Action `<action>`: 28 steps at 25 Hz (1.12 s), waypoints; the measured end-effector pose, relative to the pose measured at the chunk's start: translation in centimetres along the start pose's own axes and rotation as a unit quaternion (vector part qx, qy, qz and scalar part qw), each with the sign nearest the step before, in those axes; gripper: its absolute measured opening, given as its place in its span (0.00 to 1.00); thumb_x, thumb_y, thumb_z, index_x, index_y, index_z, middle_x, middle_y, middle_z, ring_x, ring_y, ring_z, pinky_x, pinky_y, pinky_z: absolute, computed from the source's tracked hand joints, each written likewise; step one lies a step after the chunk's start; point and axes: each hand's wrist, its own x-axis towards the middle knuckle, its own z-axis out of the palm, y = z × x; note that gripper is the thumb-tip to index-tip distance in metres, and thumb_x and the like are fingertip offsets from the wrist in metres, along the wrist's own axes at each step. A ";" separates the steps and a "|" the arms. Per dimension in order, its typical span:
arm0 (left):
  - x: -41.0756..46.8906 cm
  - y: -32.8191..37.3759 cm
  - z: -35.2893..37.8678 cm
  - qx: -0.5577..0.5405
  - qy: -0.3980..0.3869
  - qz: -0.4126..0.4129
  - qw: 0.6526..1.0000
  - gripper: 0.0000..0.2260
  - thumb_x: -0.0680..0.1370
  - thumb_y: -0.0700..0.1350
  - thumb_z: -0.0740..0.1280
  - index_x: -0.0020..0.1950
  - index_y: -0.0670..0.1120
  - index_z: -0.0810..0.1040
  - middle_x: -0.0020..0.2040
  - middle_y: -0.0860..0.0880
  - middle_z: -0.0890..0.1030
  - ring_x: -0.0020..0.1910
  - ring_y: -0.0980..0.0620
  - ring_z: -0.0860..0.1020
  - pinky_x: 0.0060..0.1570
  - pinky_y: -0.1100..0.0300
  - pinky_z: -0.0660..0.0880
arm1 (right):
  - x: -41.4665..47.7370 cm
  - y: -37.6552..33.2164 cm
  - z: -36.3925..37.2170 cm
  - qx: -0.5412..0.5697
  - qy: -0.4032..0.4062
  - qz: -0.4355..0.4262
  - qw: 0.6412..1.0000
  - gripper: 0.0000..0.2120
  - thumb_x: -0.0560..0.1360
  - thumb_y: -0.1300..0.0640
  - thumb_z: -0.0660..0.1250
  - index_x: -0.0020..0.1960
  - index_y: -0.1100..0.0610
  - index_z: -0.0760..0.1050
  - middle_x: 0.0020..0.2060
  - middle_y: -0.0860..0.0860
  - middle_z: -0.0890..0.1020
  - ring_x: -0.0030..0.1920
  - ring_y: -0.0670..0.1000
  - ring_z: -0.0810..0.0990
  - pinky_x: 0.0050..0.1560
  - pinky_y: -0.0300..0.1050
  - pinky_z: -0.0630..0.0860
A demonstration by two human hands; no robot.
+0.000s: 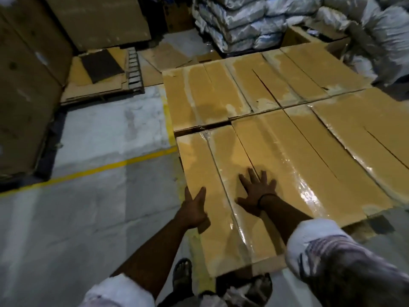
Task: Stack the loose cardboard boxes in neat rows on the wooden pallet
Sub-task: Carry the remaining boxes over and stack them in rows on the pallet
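Nearest cardboard box [221, 156], lower centre of frame, taped top, butted against other boxes [208, 94] laid in rows toward upper right. On its top: right hand [256, 193] flat, fingers spread, released. At its left edge: left hand [194, 209], fingers straight, not gripping. Left of frame: yellow floor line [106, 167]

Grey concrete floor [99, 134] w/ yellow line [88, 171]; sacks [239, 25] behind; dim.
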 end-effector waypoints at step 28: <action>-15.3 1.0 13.8 -0.015 0.143 -0.012 0.990 0.30 0.80 0.46 0.71 0.80 0.51 0.65 0.76 0.45 0.70 0.69 0.45 0.73 0.61 0.60 0.71 | -14.2 9.4 8.8 -0.025 0.058 -0.157 0.986 0.50 0.75 0.36 0.69 0.82 0.59 0.47 0.82 0.58 0.46 0.82 0.58 0.47 0.80 0.49 0.54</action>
